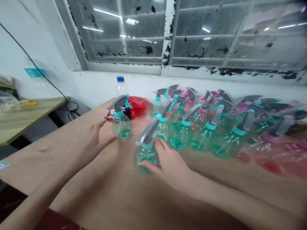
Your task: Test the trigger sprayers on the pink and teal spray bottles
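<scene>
My right hand (168,159) is wrapped round the body of a green spray bottle (141,157) with a grey trigger head, upright at the middle of the table. To the left, my left hand (98,139) has its thumb and fingers apart beside another green spray bottle (122,126). Its thumb tip comes close to that bottle's lower side; whether they touch I cannot tell. Rows of green spray bottles (201,140) and pink spray bottles (268,159) stand to the right of my right hand.
Behind the left bottle lie a red plastic bag (138,106) and a clear bottle with a blue cap (120,86). The wooden table (96,198) runs up to a white wall under a window (131,35). A second table (24,119) with a black cable (69,107) nearby stands left.
</scene>
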{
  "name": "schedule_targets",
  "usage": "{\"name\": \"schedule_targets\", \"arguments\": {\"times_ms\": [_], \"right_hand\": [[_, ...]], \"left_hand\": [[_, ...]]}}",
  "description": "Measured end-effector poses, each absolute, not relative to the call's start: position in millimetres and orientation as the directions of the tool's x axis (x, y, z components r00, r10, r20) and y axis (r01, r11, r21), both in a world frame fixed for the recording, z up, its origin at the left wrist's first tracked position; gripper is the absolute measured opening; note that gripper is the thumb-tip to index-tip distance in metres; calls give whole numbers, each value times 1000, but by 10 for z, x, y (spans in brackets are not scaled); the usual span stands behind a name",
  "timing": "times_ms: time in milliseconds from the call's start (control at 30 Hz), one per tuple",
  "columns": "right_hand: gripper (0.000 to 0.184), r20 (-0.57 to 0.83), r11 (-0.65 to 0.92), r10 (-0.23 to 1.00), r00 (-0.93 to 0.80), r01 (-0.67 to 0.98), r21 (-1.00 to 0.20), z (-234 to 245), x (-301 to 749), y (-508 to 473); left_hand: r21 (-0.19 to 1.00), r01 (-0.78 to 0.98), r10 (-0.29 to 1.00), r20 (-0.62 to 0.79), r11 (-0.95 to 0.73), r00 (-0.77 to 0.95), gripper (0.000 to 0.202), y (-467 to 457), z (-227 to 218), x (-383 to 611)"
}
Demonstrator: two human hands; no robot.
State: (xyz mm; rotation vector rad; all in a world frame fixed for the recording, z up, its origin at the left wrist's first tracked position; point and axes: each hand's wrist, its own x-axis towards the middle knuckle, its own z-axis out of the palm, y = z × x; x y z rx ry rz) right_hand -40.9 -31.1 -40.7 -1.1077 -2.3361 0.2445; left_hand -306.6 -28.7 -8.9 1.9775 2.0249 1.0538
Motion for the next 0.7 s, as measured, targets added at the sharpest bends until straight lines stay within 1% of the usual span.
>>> {"name": "schedule_targets", "arguments": {"times_ms": [33, 67, 100, 133, 200, 267, 333, 400, 500, 533, 567, 700], "right_hand": [[70, 382, 644, 763, -522, 665, -378, -412, -333, -358], [70, 369, 641, 766, -526, 666, -382, -415, -257, -401], [70, 358, 638, 770, -528, 666, -388, -418, -183, -439], [70, 352, 635, 772, -529, 662, -398, -422, -113, -474], [70, 354, 629, 778, -520, 651, -426, -432, 12, -531], [71, 358, 616, 788, -501, 646, -450, -443, 118, -575], [72, 363, 610, 792, -491, 639, -468, -452, 216, -610], [71, 374, 609, 793, -481, 626, -487, -459, 326, -638], [68, 403, 587, 808, -429, 641, -495, -478, 525, -665], [68, 410, 570, 818, -404, 664, -483, -488, 597, -670], [69, 415, 552, 827, -380, 692, -466, -498, 669, -671], [73, 432, 519, 834, -344, 755, -401, -531, 958, -651]], "left_hand": [[521, 850, 920, 366, -79, -139, 60, -422, -88, -3011], [507, 856, 940, 329, -101, -84, 56, -549, -86, -2937], [502, 854, 969, 245, -135, 9, 55, -660, -81, -2843], [521, 836, 972, 231, -170, 54, 59, -748, -73, -2728], [518, 825, 968, 208, -228, 138, 69, -836, -39, -2441], [603, 723, 941, 195, -337, 276, 74, -815, 17, -2102], [672, 606, 901, 251, -425, 354, 76, -729, 76, -1744], [701, 539, 873, 268, -466, 406, 69, -625, 105, -1400], [816, 357, 875, 331, -454, 353, 39, -486, 46, -960], [852, 303, 878, 311, -427, 365, 35, -445, 4, -840], [864, 276, 877, 312, -422, 364, 33, -405, -41, -734], [880, 194, 854, 333, -434, 400, 32, -268, -176, -436]]}}
